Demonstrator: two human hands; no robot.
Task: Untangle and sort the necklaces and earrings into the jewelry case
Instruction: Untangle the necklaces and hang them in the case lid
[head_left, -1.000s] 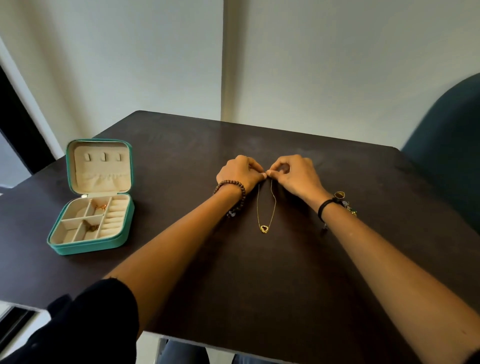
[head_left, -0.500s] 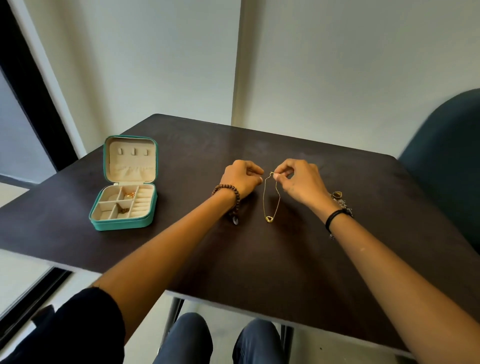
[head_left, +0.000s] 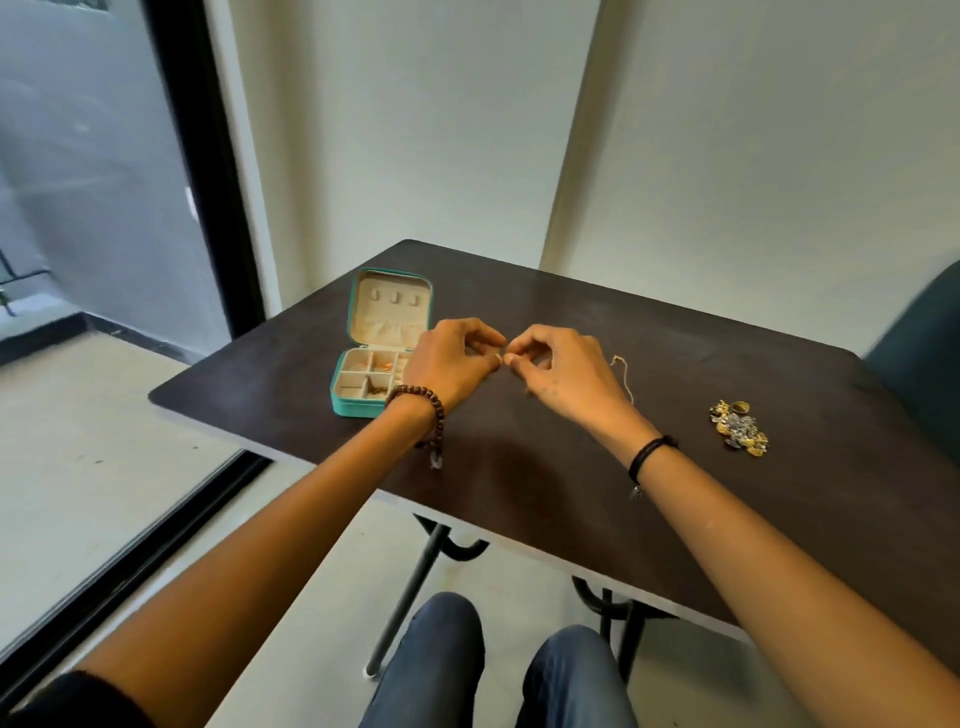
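Pinching fine gold chain (head_left: 626, 384), right hand (head_left: 566, 382)

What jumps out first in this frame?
The two hands meet mid-table: the left hand and right hand pinch fingertip to fingertip, apparently on the thin gold chain that shows just beyond the right hand. Left of them sits the open teal jewelry case. Off to the right, a tangled pile of jewelry lies on the dark table.
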